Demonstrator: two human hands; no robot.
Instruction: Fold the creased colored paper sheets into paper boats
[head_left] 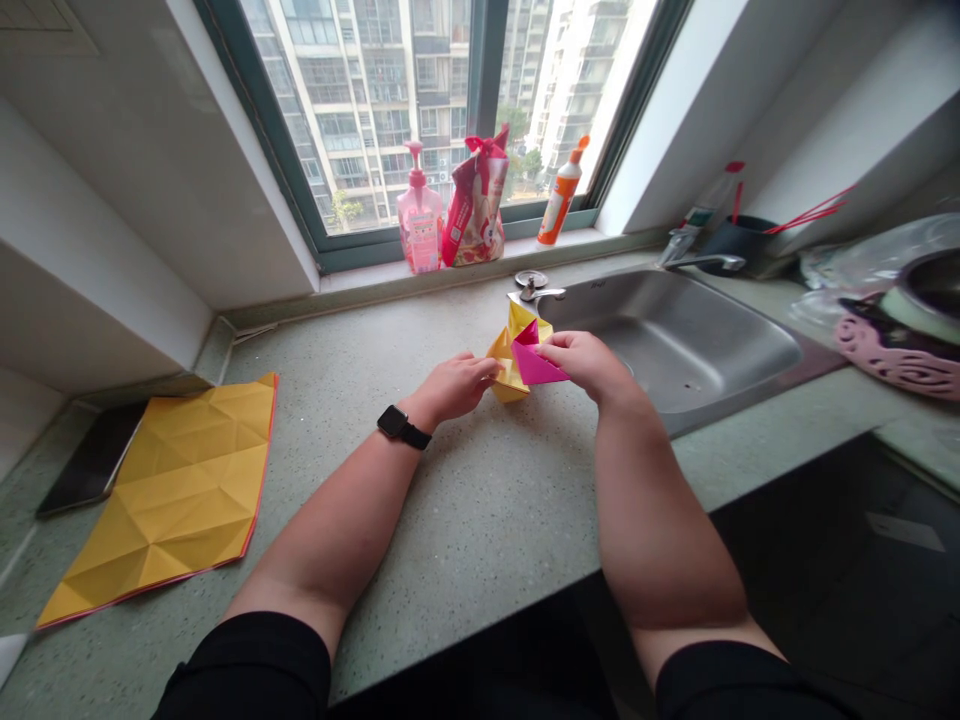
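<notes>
A small folded paper piece [519, 352], yellow on one side and pink on the other, sits on the speckled countertop [480, 500] just left of the sink. My left hand [454, 386] pinches its yellow left side with fingers closed; a black watch is on that wrist. My right hand [583, 362] grips the pink flap on its right side, fingers curled over it. Both forearms stretch from the counter's front edge.
A large creased yellow sheet [178, 490] lies at the left, beside a dark phone [94, 458]. A steel sink [675, 340] with tap is at the right. On the sill stand a pink pump bottle [420, 215], a red bag [476, 205] and an orange bottle [562, 195].
</notes>
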